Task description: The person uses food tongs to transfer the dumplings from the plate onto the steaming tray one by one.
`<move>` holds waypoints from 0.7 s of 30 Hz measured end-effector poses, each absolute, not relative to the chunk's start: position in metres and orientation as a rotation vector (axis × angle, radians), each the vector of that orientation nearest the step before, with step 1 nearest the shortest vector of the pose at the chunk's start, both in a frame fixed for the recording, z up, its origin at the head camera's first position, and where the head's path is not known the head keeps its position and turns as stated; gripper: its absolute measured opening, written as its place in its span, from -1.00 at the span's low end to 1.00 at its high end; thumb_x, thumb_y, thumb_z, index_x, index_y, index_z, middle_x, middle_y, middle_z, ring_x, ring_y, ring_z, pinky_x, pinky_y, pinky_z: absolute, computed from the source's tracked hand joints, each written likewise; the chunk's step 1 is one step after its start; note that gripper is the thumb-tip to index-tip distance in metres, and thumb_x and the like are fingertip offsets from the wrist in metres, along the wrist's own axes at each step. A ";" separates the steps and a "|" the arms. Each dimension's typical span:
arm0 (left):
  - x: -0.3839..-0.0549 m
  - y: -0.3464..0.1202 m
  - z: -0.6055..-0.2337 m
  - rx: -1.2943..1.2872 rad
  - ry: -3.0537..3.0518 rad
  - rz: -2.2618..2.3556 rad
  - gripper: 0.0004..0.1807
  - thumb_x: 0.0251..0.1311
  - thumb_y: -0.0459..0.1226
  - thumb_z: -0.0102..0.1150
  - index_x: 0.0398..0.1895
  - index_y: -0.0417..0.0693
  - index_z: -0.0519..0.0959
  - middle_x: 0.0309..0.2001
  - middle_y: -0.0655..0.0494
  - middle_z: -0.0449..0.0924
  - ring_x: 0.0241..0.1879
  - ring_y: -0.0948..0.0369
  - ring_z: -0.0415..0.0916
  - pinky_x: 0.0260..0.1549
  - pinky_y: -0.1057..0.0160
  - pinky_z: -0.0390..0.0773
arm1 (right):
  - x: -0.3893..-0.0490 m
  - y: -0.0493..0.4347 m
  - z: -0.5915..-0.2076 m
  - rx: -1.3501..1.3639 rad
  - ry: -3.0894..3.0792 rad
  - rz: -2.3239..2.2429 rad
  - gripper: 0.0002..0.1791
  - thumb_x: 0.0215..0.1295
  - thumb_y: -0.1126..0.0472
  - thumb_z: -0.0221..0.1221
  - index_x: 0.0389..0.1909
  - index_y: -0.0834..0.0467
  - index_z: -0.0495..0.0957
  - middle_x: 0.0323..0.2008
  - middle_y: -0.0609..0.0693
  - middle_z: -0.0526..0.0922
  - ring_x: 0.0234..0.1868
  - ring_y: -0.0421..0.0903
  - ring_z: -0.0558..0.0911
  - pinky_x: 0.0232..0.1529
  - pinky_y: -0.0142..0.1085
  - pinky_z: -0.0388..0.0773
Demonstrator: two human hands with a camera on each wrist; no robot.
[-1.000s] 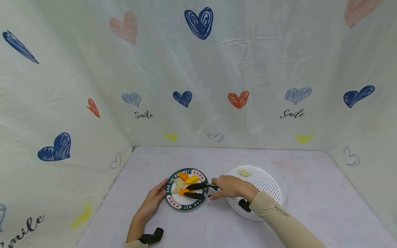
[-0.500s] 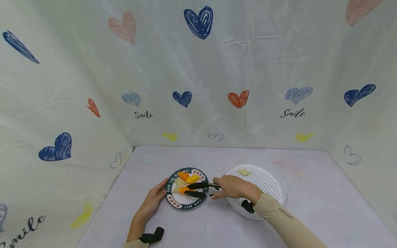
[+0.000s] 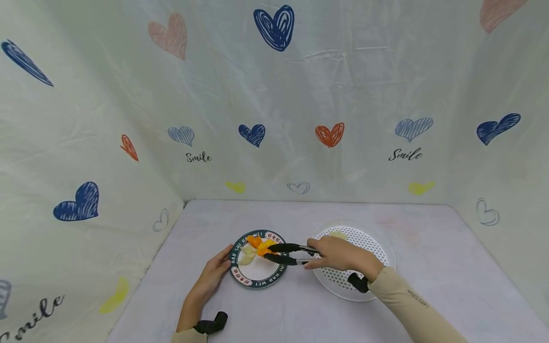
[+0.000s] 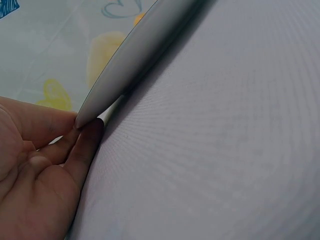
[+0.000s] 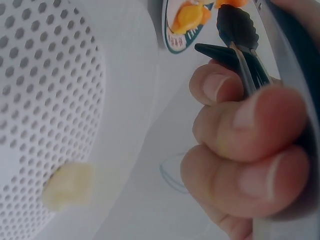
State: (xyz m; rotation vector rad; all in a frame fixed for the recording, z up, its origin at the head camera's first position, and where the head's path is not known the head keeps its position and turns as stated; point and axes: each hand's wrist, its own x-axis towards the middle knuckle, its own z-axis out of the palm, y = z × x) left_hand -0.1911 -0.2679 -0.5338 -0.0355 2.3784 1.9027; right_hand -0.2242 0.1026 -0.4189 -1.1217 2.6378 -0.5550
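Observation:
My left hand (image 3: 213,274) pinches the left rim of a plate (image 3: 253,284) with a dark green lettered border; in the left wrist view thumb and fingertips meet at the plate's edge (image 4: 107,75). My right hand (image 3: 343,253) grips metal tongs (image 3: 291,247) with black tips, its fingers curled round the handles in the right wrist view. The tong tips reach over the plate's right side, at an orange piece (image 3: 262,250) that looks like food. Beside it lie a yellow piece (image 3: 269,243), another orange piece (image 3: 254,241) and pale pieces (image 3: 247,257).
Right of the plate stands a round white perforated tray (image 3: 343,296), partly under my right hand and forearm. One pale piece (image 5: 70,186) lies on its holes. A white cloth covers the table (image 3: 274,319). Behind hangs a heart-printed curtain (image 3: 364,95).
My right hand and the tongs have moved right and slightly away from me. The lower orange piece has shifted up and right with the tips, close to the yellow piece. My left hand stays.

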 end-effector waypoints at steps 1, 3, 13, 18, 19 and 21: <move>-0.191 -0.268 -0.534 -0.036 2.378 1.904 -0.44 0.48 -0.44 -0.13 0.51 -0.29 0.14 0.53 -0.17 0.06 0.52 -0.06 -0.06 0.44 -0.01 0.01 | -0.224 0.106 -0.418 -1.120 2.648 -0.556 -0.49 0.27 -0.28 0.20 -0.17 0.10 0.51 -0.53 -0.22 0.43 -0.49 -0.25 0.38 -0.46 -0.35 0.42; -0.192 -0.267 -0.534 -0.035 2.381 1.901 -0.44 0.48 -0.44 -0.14 0.51 -0.29 0.14 0.53 -0.17 0.06 0.52 -0.07 -0.05 0.44 -0.02 0.00 | -0.222 0.114 -0.416 -1.125 2.663 -0.556 -0.51 0.29 -0.28 0.19 -0.17 0.10 0.51 -0.54 -0.22 0.40 -0.49 -0.26 0.36 -0.47 -0.35 0.40; -0.191 -0.266 -0.532 -0.045 2.387 1.888 -0.45 0.49 -0.42 -0.12 0.51 -0.26 0.16 0.53 -0.16 0.05 0.52 -0.06 -0.08 0.45 -0.04 -0.01 | -0.214 0.160 -0.402 -1.070 2.691 -0.629 -0.45 0.32 -0.29 0.16 -0.08 0.14 0.50 -0.48 -0.26 0.46 -0.47 -0.32 0.41 -0.40 -0.35 0.46; -0.190 -0.266 -0.531 -0.072 2.394 1.873 -0.44 0.48 -0.44 -0.12 0.51 -0.25 0.16 0.53 -0.15 0.05 0.52 -0.06 -0.08 0.44 -0.04 0.00 | -0.211 0.181 -0.399 -0.997 2.698 -0.647 -0.44 0.32 -0.27 0.17 -0.02 0.16 0.49 -0.46 -0.22 0.48 -0.44 -0.29 0.43 -0.38 -0.32 0.48; -0.190 -0.265 -0.531 -0.075 2.393 1.873 -0.44 0.48 -0.44 -0.12 0.51 -0.25 0.16 0.53 -0.14 0.05 0.52 -0.06 -0.08 0.44 -0.04 0.00 | -0.210 0.185 -0.399 -0.984 2.698 -0.649 -0.42 0.32 -0.27 0.17 -0.02 0.17 0.49 -0.47 -0.20 0.48 -0.45 -0.29 0.43 -0.38 -0.31 0.48; -0.190 -0.265 -0.532 -0.073 2.393 1.876 -0.44 0.48 -0.44 -0.13 0.51 -0.26 0.16 0.53 -0.15 0.05 0.52 -0.06 -0.08 0.44 -0.04 0.00 | -0.210 0.193 -0.400 -0.955 2.705 -0.652 -0.39 0.31 -0.29 0.18 0.00 0.19 0.49 -0.43 -0.18 0.52 -0.44 -0.28 0.45 -0.35 -0.29 0.51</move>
